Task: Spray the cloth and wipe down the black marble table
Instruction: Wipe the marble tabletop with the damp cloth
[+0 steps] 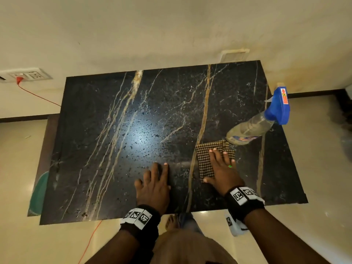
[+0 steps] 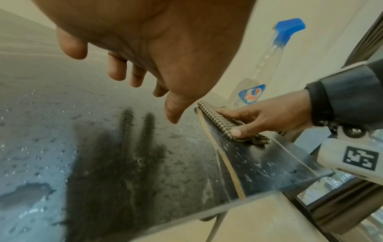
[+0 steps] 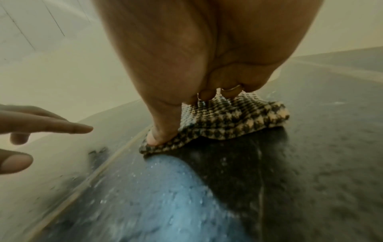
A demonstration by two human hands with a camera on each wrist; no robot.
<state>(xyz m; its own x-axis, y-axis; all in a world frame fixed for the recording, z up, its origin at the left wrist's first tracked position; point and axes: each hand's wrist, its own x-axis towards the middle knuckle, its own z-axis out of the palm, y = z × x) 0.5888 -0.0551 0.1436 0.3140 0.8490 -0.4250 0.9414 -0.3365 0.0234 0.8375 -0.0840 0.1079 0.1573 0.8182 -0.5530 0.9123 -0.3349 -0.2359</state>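
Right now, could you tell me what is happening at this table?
A person is wiping the black marble table. Their right hand presses a folded checked cloth flat on the top, near the right end. The left hand is spread open just above the surface beside it. The spray bottle stands on the table just behind the cloth, untouched. Fine droplets cover much of the marble.

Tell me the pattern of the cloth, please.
Black-and-tan houndstooth check on the cloth, clearest in the right wrist view.

Cream wall (image 1: pixel 171 31), glossy beige floor (image 1: pixel 314 159) — wall socket (image 1: pixel 28 74).
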